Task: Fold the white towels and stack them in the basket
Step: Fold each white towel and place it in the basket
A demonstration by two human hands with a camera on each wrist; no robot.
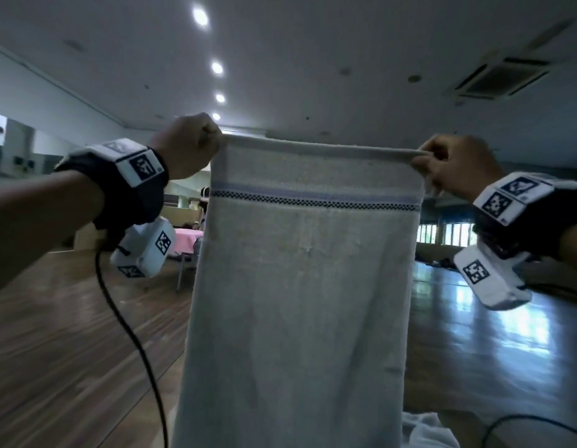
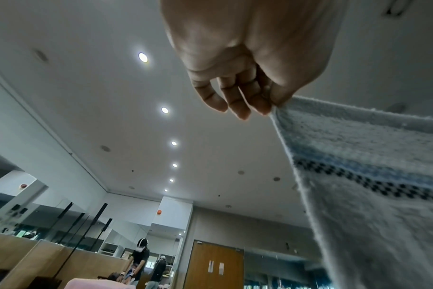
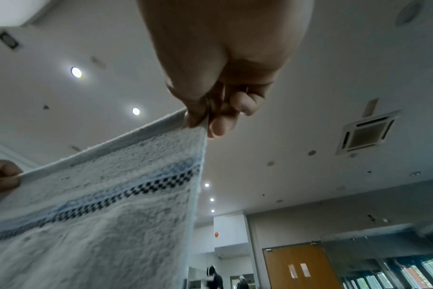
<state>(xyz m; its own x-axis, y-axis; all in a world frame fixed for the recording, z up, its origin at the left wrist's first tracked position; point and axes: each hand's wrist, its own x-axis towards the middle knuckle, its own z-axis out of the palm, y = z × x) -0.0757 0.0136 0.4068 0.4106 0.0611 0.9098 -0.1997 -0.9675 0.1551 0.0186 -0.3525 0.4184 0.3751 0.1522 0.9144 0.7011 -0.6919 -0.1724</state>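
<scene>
A white towel (image 1: 300, 302) with a blue stripe and a dark checkered band hangs full length in front of me, stretched flat by its top edge. My left hand (image 1: 192, 145) pinches the top left corner; in the left wrist view the left hand (image 2: 272, 101) pinches the towel (image 2: 373, 185) between thumb and fingers. My right hand (image 1: 448, 166) pinches the top right corner, and the right wrist view shows that hand (image 3: 205, 119) closed on the towel (image 3: 99, 215) hem. More white cloth (image 1: 423, 430) lies low at the bottom right. No basket is in view.
A large hall with a wooden floor (image 1: 70, 334) spreads behind the towel. A table with a pink cloth (image 1: 184, 237) stands at the back left. Black cables (image 1: 132, 334) hang from both wrists. Other people (image 2: 139, 260) stand far off by wooden doors (image 2: 215, 266).
</scene>
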